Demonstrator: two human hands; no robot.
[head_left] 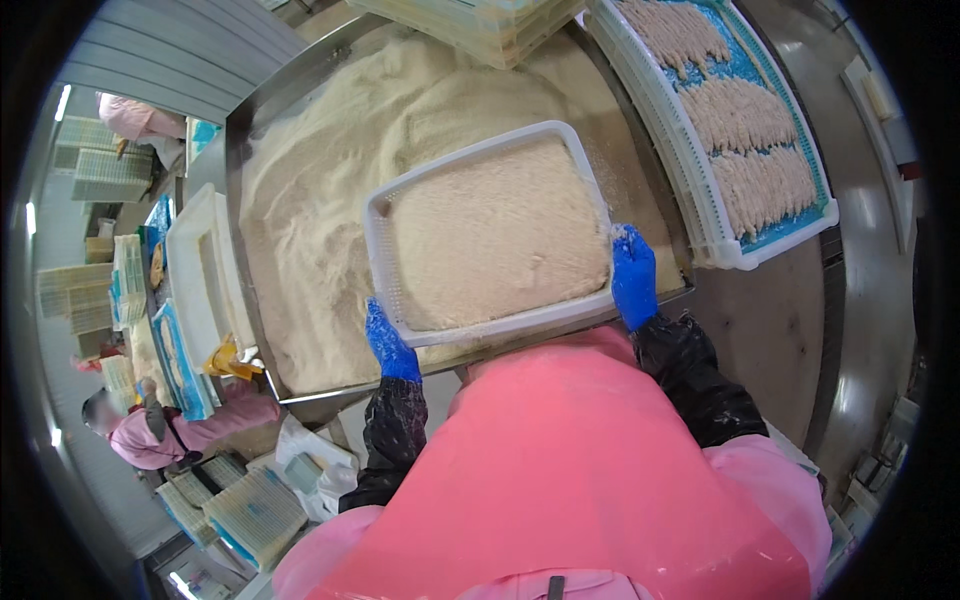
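White basket point(490, 235), heaped with breadcrumbs, hung tilted over the crumb trough point(300, 250), its long axis running eight to two o'clock. Left hand point(390, 345) clasped its seven o'clock corner, right hand point(634, 277) its four o'clock edge, both equally close.

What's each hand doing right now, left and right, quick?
Left hand: closed on the near left corner of the white basket filled with crumbs.
Right hand: closed on the basket's right rim.

White plastic basket point(480, 150), grainy matt crumbs point(330, 220), seemingly steel trough point(236, 140)
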